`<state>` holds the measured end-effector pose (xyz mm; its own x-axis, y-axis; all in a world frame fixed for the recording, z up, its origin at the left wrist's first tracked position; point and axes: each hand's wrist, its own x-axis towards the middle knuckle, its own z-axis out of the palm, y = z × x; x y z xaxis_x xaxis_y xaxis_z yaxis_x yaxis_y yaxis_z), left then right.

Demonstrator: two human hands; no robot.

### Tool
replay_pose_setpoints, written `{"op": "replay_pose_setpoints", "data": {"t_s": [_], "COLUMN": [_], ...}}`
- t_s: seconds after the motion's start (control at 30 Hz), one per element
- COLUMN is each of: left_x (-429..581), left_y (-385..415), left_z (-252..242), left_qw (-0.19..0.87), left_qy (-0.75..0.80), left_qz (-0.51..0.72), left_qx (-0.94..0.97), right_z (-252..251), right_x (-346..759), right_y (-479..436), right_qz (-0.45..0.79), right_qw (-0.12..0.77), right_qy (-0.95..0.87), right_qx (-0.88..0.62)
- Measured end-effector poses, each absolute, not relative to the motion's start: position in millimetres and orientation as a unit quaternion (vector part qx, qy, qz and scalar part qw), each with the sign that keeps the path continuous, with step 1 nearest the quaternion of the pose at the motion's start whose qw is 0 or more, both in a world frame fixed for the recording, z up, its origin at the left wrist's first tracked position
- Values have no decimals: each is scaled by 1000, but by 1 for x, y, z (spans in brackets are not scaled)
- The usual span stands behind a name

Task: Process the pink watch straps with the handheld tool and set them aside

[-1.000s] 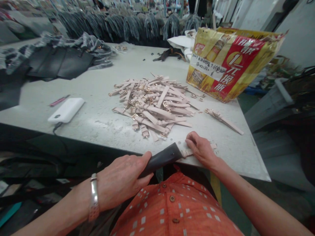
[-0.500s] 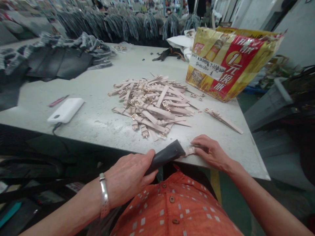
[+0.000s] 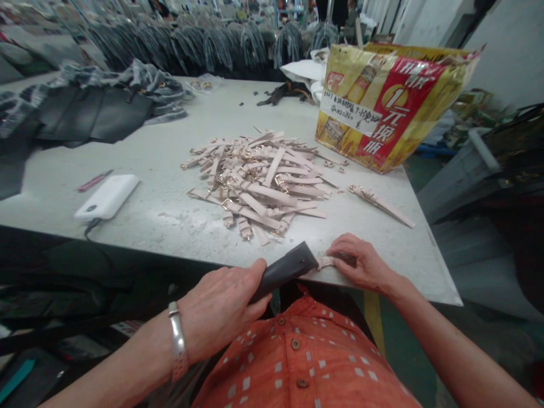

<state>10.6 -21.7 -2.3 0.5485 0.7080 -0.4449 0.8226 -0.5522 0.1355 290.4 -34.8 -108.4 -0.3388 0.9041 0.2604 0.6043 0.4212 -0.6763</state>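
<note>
In my left hand (image 3: pixel 225 309) is a flat black leather-like strip (image 3: pixel 289 269), gripped between thumb and fingers and tilted up to the right. Its far end meets a short pale strap piece (image 3: pixel 325 262) at the table's front edge. My right hand (image 3: pixel 361 262) pinches that pale piece between thumb and fingertips. Under the right fingers a small dark item (image 3: pixel 345 258) shows in part; its kind is hidden. Beyond both hands lies a heap of pale buckle straps (image 3: pixel 259 184) with gold-coloured buckles.
One buckle strap (image 3: pixel 380 205) lies apart on the right of the table (image 3: pixel 170 226). Behind it stands a yellow and red carton (image 3: pixel 386 107), with small pale loops near it. At left are a white power bank (image 3: pixel 108 196) with cable and black leather pieces (image 3: pixel 93 110).
The view has shifted slightly, so the table's contents sit a little further left. Both hands keep their hold. More of the dark item under my right fingers shows now.
</note>
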Motion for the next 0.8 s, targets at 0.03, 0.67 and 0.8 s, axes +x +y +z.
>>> {"op": "replay_pose_setpoints", "data": {"t_s": [0.03,0.67,0.8], "left_x": [10,59,67], "left_y": [-21,-2,-3], "left_z": [-3,17,17], "left_qw": [164,111,104], "left_qy": [446,356,359], "left_qz": [-167,-191,-191], "left_qx": [864,908,908], "right_z": [-109,-112,-112], "right_x": [290,294,293], "right_y": [-35,-34,-35], "right_qz": [238,258,241], "right_qw": [316,326,326], "right_qy": [-781,-772,-772], "right_qx": [-484,-480,-489]}}
